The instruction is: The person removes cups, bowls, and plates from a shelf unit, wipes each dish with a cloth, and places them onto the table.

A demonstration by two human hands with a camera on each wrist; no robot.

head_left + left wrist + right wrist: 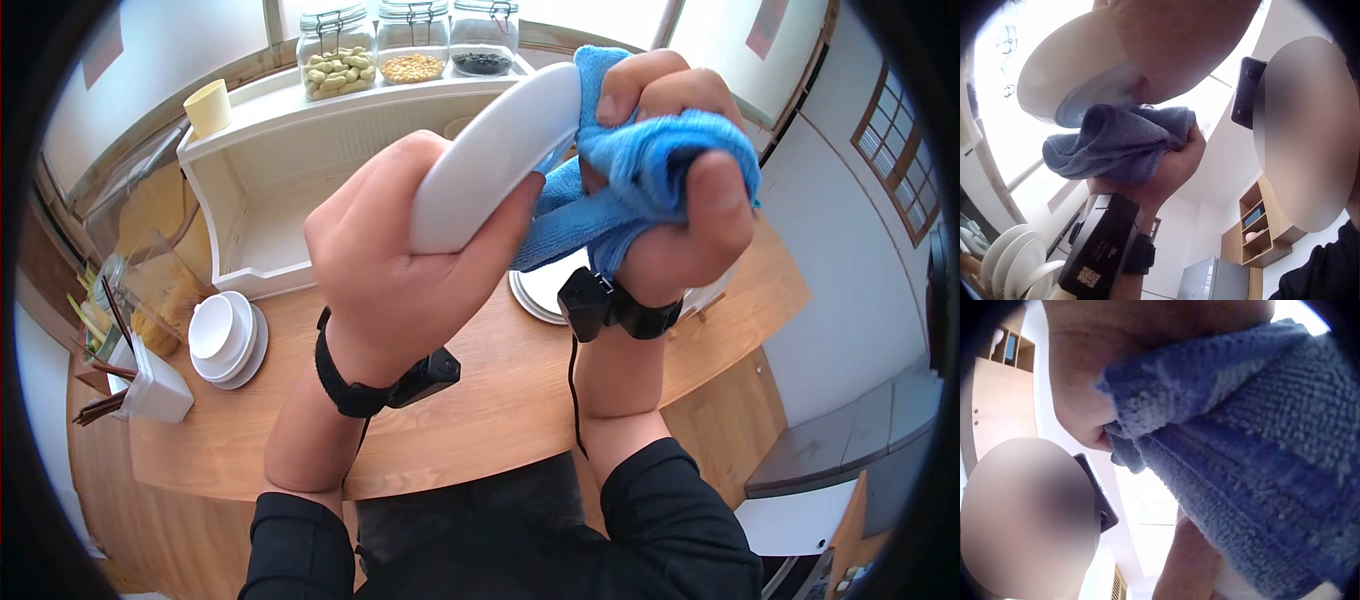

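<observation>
A white dish (490,160) is tilted on edge above the table, gripped by the left hand (400,230) with the thumb on one face. The right hand (700,200) clutches a bunched blue cloth (640,165) against the dish's far side. From the left wrist, the pale dish (1072,69) shows above the cloth (1116,147), with the right hand (1172,169) beneath the cloth. Folds of cloth (1241,425) fill much of the right wrist view and hide the right fingertips there.
Small white plates (222,335) are stacked at the left beside a white holder (158,385) with chopsticks. More plates (545,295) lie beneath the hands. A cream shelf (250,280) stands behind, topped by a yellow cup (208,108) and glass jars (412,55).
</observation>
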